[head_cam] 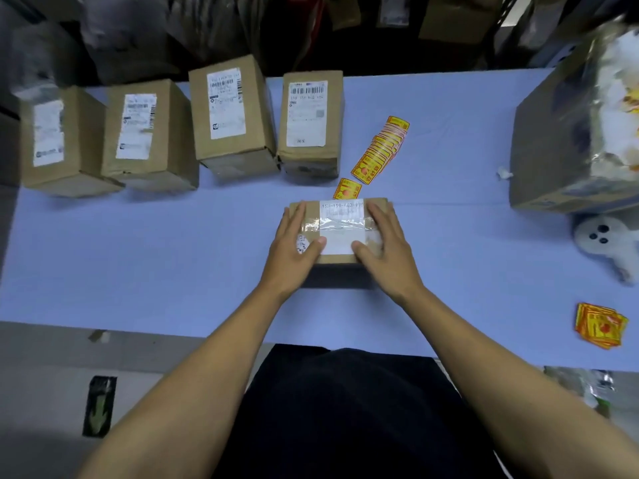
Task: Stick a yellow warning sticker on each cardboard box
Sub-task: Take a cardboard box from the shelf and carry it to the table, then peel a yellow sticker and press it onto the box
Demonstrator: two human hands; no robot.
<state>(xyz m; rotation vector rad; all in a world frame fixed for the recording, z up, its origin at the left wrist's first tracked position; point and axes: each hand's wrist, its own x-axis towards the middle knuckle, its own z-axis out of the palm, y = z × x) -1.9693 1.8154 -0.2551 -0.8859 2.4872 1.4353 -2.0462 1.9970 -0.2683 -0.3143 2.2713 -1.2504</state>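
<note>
I am standing at a pale blue surface with dark, cluttered shelving blurred behind it. Four cardboard boxes are standing in a row along the far edge, each showing a white shipping label and no yellow sticker that I can see. A fifth box is lying in front of me, near the middle of the surface, and this is the one I am handling.

My left hand is resting flat on its left end and my right hand on its right end. The fingers of both are straight and close together, pressing on the top and over the far edge, with the thumbs pointing inward across the taped label. Neither hand is pinching anything.

I judge that I am squaring this box up before labelling it, since its top shows no yellow sticker yet. One loose yellow sticker is lying just behind the box, a fanned strip of stickers further back to the right, and another small stack near the right edge. Next I am expecting to free one hand, pick up a sticker, peel it and press it onto a bare patch of cardboard, clear of the label.
</note>
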